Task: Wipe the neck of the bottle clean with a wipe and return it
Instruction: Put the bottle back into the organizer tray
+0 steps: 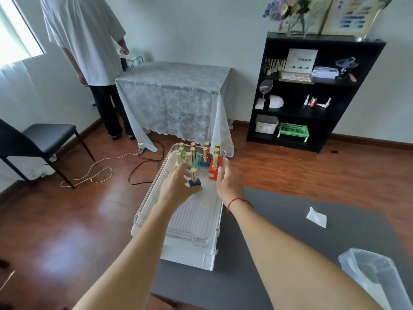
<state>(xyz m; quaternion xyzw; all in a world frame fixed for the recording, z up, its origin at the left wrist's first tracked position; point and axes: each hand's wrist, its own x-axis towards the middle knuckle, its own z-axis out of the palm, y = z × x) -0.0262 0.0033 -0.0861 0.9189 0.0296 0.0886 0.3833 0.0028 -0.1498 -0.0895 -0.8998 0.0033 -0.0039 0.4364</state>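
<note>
The left hand is pinching the dark-blue bottle by its base between thumb and fingers, keeping it upright near the tray's twelve-o'clock end. It is probably being lifted out or set back. The right hand, its fingers loosely extended, is hovering beside it, while the wipe is lying on the desk at four o'clock.

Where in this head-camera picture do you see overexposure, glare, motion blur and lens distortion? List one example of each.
Head view: the window is blown out white; soft glare patches lie on the wooden floor; the right hand has smeared fingertips, while the left hand gripping the dark blue bottle is sharper; the wide lens tilts the black bookshelf.
</note>
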